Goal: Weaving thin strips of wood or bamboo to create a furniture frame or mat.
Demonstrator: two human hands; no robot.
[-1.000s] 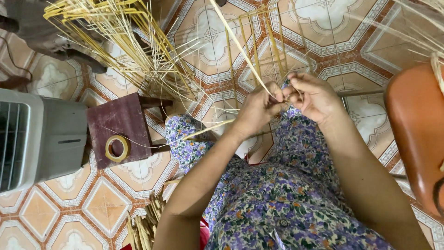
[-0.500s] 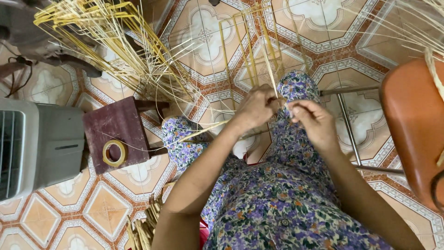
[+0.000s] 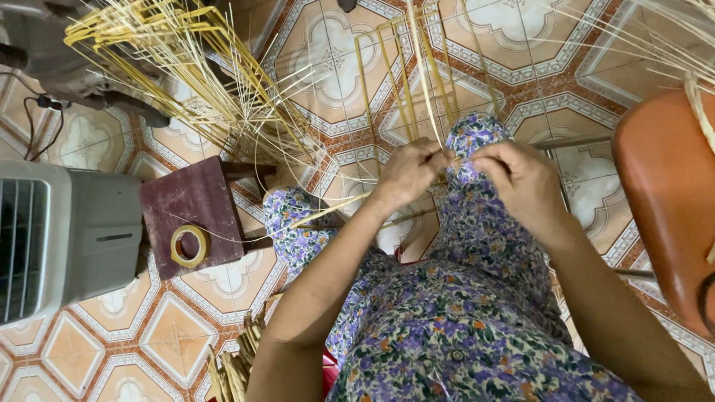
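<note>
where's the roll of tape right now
In the head view the roll of tape lies flat on the small dark red stool, left of the person's left hand, beside the grey appliance.

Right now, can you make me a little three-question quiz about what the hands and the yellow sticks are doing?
1. True or false: both hands pinch the thin pale-yellow cane strips above the knee.
2. What lies on the small dark-red wooden stool? A) scissors B) a round roll of yellowish tape C) a cup
3. Fill in: the big loose bundle of yellow strips lies on the patterned tiled ____.

Key
1. True: the left hand and the right hand meet at the strips, each grip closed on them.
2. B, the roll of tape.
3. Floor.
</note>
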